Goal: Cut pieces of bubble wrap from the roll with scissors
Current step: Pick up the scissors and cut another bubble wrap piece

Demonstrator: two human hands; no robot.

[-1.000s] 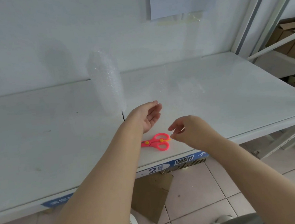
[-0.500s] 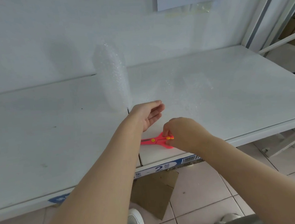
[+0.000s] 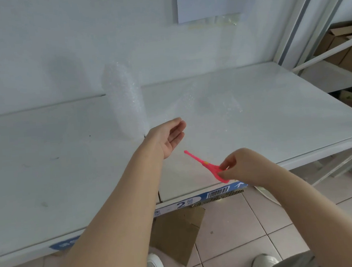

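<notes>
Pink plastic scissors [image 3: 207,165] are pinched by their handle loops in the right hand [image 3: 243,168], held above the front edge of the white table [image 3: 47,164]. The blades are together and point up and left toward the left hand [image 3: 167,137]. That left hand is empty, its fingers loose and slightly apart, and it hovers just beside the foot of the upright bubble wrap roll [image 3: 124,101]. A clear sheet [image 3: 214,100] trails from the roll across the table to the right. It is so faint against the white surface that I cannot tell where its edge lies or whether the left hand touches it.

By my reading the task is at its very start. The tool is in hand, but the fingers seem to pinch the loops rather than pass through them. No blade meets the wrap, and no cut-off piece is visible. What is left is to seat the grip, steady the sheet and cut.
</notes>
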